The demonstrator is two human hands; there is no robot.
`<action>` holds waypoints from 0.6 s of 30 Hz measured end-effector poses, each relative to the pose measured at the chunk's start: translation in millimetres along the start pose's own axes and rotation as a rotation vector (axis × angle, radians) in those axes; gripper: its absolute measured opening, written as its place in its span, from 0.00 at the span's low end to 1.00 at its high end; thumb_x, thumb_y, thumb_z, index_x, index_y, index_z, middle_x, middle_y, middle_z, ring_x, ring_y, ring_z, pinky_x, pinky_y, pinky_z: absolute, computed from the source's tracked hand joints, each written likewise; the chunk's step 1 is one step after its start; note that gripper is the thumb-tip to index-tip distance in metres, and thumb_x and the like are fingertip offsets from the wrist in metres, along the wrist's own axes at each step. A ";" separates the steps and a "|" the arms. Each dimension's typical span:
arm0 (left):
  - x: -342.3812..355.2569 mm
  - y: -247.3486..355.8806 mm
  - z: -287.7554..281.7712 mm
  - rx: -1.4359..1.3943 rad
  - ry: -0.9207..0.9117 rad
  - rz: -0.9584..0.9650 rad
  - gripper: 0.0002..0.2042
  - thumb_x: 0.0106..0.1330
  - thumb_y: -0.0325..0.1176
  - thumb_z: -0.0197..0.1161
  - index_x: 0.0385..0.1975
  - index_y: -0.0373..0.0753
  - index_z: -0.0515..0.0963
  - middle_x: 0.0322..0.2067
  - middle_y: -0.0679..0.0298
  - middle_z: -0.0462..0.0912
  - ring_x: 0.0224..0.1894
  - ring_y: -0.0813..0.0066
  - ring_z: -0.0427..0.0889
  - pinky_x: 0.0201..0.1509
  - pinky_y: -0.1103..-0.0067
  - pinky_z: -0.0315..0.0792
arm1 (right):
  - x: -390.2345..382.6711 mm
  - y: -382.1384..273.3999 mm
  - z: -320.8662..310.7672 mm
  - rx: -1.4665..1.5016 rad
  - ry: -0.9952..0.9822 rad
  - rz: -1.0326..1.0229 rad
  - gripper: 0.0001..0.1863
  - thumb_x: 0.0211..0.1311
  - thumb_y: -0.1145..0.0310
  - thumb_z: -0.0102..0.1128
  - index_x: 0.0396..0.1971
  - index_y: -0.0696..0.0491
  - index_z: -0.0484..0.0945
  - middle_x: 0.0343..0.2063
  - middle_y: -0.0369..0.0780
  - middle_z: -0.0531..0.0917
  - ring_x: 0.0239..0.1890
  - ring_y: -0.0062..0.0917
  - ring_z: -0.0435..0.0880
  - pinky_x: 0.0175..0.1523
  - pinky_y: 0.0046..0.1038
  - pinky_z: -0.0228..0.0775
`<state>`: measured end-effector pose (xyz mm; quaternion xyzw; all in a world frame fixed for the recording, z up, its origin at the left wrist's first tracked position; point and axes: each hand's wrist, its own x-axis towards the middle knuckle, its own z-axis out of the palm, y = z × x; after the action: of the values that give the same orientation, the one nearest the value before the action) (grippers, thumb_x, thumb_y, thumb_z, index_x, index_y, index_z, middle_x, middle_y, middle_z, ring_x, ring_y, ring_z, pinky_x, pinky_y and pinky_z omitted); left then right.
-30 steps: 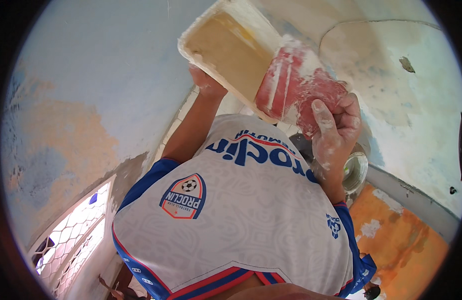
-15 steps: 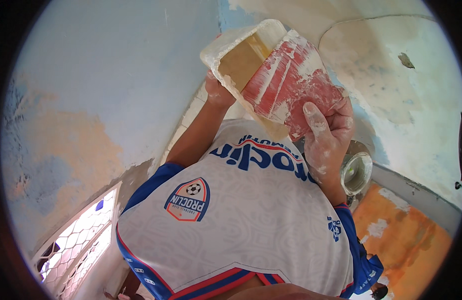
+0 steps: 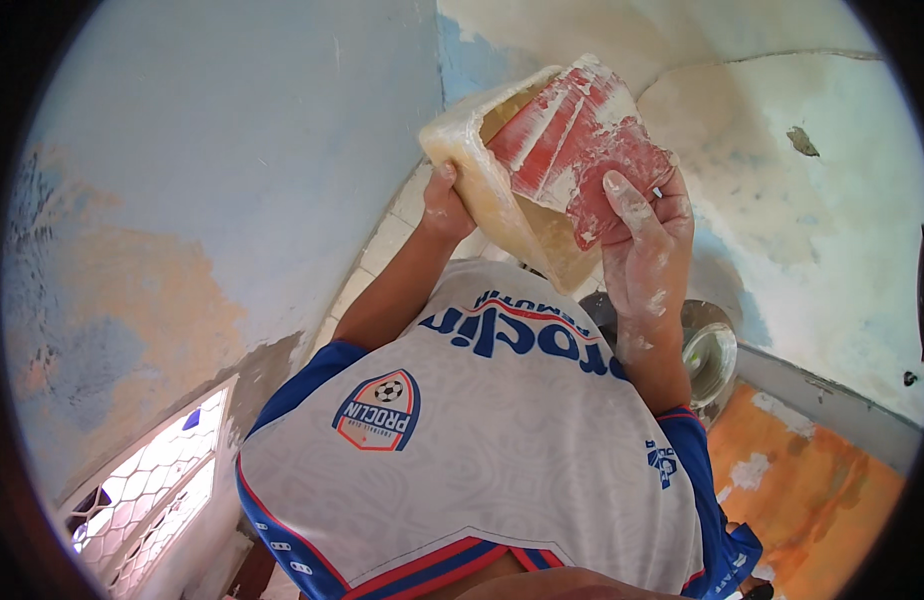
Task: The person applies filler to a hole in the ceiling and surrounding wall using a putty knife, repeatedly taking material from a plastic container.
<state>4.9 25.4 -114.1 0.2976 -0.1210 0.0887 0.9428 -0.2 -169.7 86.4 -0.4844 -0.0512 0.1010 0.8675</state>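
Note:
My left hand grips the side of a cream plastic container with a yellowish inside, now tipped so that much of its outer side shows. In my right hand is a flat red scraper smeared with white paste, pinched under my thumb, with white residue on my fingers. The scraper lies over the container's opening, its far edge by the upper rim; whether it touches the rim all along is unclear.
A round pale bucket is below my right forearm. Patched blue and cream walls surround me, with pale tiles beside the left one. A grilled window is at lower left, an orange patched surface at lower right, a person partly visible there.
The container has tilted, hiding more of its yellowish inside and showing its side. The scraper and my right hand have moved up, and my left hand has shifted right and down with the container.

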 end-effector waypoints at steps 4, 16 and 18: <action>-1.1 4.9 11.2 -0.064 -0.008 -0.047 0.35 0.68 0.59 0.59 0.67 0.40 0.67 0.62 0.56 0.76 0.63 0.59 0.77 0.67 0.61 0.72 | 7.0 -0.9 7.1 0.051 0.012 0.004 0.15 0.69 0.82 0.57 0.54 0.60 0.73 0.51 0.46 0.83 0.53 0.28 0.86 0.61 0.32 0.80; 5.3 9.1 27.8 -0.076 0.177 -0.211 0.36 0.72 0.60 0.53 0.72 0.42 0.62 0.66 0.55 0.73 0.68 0.56 0.73 0.72 0.59 0.68 | 23.5 1.5 -25.0 0.153 0.126 -0.008 0.16 0.70 0.82 0.55 0.55 0.59 0.74 0.51 0.45 0.83 0.52 0.27 0.86 0.58 0.30 0.82; 7.9 3.0 26.7 -0.127 0.184 -0.216 0.34 0.74 0.58 0.51 0.72 0.40 0.62 0.66 0.55 0.73 0.68 0.56 0.72 0.73 0.60 0.67 | 24.5 -2.4 -34.9 0.161 0.139 -0.026 0.16 0.70 0.82 0.55 0.56 0.58 0.75 0.51 0.44 0.83 0.52 0.27 0.85 0.58 0.30 0.82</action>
<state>7.1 13.0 -89.1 0.2394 -0.0070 0.0056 0.9709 30.6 -194.4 69.9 -0.4183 0.0111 0.0599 0.9063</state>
